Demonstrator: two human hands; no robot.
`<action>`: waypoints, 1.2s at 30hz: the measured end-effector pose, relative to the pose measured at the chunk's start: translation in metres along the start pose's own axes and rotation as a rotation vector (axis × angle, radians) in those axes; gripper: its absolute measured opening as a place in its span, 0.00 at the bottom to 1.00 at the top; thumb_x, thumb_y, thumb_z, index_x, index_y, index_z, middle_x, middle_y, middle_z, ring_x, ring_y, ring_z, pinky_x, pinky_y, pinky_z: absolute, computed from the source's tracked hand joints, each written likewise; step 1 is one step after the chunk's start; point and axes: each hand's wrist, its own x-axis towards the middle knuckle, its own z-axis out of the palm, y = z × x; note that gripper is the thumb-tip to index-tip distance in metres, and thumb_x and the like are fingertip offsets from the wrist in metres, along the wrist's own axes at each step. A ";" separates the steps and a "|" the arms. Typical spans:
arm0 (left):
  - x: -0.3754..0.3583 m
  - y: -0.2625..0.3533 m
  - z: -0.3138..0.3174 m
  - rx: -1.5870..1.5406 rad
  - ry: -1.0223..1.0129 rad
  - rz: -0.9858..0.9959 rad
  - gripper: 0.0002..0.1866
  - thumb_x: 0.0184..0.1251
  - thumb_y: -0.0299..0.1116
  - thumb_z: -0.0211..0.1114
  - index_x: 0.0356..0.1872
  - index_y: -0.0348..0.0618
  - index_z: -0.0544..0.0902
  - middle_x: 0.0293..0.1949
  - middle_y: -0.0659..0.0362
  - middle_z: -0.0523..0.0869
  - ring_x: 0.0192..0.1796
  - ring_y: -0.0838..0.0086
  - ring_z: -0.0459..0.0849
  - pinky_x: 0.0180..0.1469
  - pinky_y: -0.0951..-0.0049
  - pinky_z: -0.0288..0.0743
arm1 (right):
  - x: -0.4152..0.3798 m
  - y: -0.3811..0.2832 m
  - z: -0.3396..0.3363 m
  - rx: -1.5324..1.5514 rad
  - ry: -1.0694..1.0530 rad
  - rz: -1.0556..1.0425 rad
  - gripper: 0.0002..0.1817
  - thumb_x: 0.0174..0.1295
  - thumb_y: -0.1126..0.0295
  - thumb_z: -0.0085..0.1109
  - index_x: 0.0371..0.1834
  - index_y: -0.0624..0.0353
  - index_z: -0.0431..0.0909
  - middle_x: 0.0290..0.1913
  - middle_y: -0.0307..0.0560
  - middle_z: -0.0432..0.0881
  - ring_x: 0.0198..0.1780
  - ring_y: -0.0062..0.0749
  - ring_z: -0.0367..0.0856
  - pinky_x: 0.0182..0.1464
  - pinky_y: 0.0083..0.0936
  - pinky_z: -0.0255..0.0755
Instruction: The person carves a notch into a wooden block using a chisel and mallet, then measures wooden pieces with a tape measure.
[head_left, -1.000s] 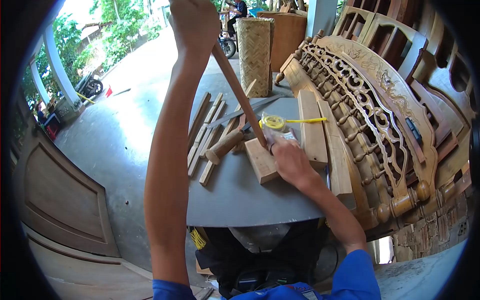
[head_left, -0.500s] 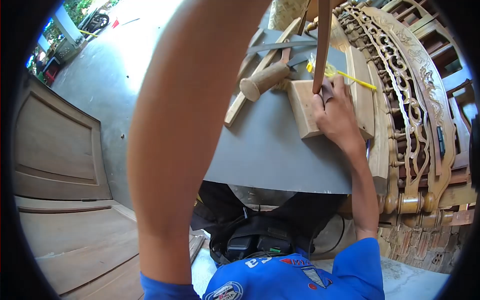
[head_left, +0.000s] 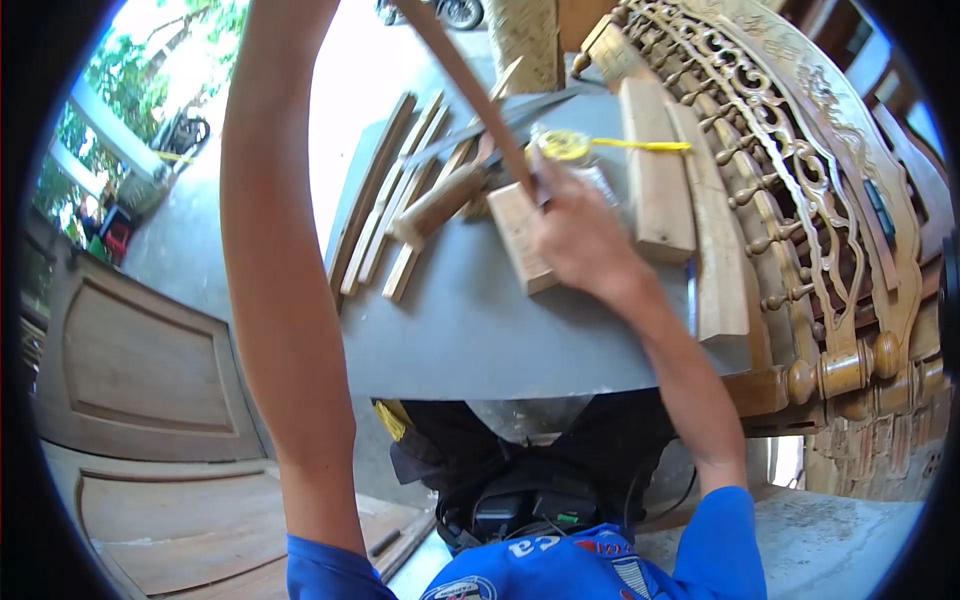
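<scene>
My left arm (head_left: 285, 250) reaches up along the left side, and its hand is beyond the top edge. A long, thin wooden strip (head_left: 470, 100) slants down from the top, its lower end at a wooden block (head_left: 515, 235) on the grey table. My right hand (head_left: 585, 235) is closed at that lower end, around a small dark folded piece that looks like sandpaper (head_left: 543, 185). The fingers are partly blurred. Left of the block lies a wooden mallet (head_left: 435, 208).
Several wooden strips (head_left: 385, 200) lie on the table's left (head_left: 430, 350). Behind my right hand is a yellow round item (head_left: 565, 146) with a yellow strip (head_left: 640, 146). Thick timber (head_left: 660, 190) and carved wooden railing (head_left: 790, 150) stand right. Panelled doors (head_left: 150, 360) are at left.
The view has shifted, bringing more of the left-hand strips into sight. The wooden strip has gone from nearly upright to slanting left. My right hand remains closed at its lower end.
</scene>
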 end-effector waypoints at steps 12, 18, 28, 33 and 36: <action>0.011 0.003 -0.026 -1.290 -0.398 -0.656 0.23 0.69 0.53 0.39 0.29 0.42 0.68 0.16 0.67 0.59 0.17 0.83 0.55 0.17 0.83 0.49 | 0.002 0.009 0.002 -0.043 -0.079 -0.074 0.35 0.56 0.66 0.37 0.66 0.70 0.44 0.67 0.57 0.54 0.70 0.39 0.49 0.70 0.38 0.36; -0.007 0.024 -0.054 -1.384 -0.426 -0.578 0.27 0.65 0.62 0.40 0.17 0.50 0.57 0.11 0.70 0.53 0.12 0.85 0.47 0.13 0.80 0.39 | 0.006 -0.006 -0.005 0.522 -0.084 -0.128 0.38 0.49 0.78 0.40 0.67 0.69 0.40 0.64 0.65 0.55 0.68 0.46 0.51 0.67 0.28 0.46; 0.000 0.032 -0.021 -1.052 -0.243 -0.654 0.31 0.63 0.65 0.39 0.14 0.49 0.62 0.09 0.68 0.60 0.10 0.85 0.59 0.11 0.83 0.52 | 0.012 -0.030 -0.038 0.553 -0.143 0.234 0.14 0.49 0.72 0.46 0.38 0.67 0.73 0.29 0.45 0.73 0.31 0.26 0.69 0.36 0.23 0.65; -0.001 0.016 -0.017 -1.142 -0.166 -0.632 0.28 0.62 0.64 0.43 0.16 0.51 0.58 0.12 0.72 0.55 0.12 0.87 0.52 0.12 0.83 0.43 | 0.014 -0.030 -0.025 0.603 -0.072 0.086 0.09 0.51 0.69 0.46 0.21 0.64 0.70 0.20 0.43 0.69 0.28 0.25 0.68 0.32 0.24 0.63; 0.001 0.016 -0.025 -1.164 -0.202 -0.672 0.27 0.64 0.62 0.40 0.16 0.52 0.56 0.12 0.71 0.54 0.12 0.87 0.51 0.13 0.82 0.43 | 0.019 -0.021 -0.034 0.558 -0.138 0.015 0.10 0.50 0.66 0.47 0.24 0.63 0.72 0.22 0.41 0.69 0.26 0.23 0.67 0.30 0.20 0.62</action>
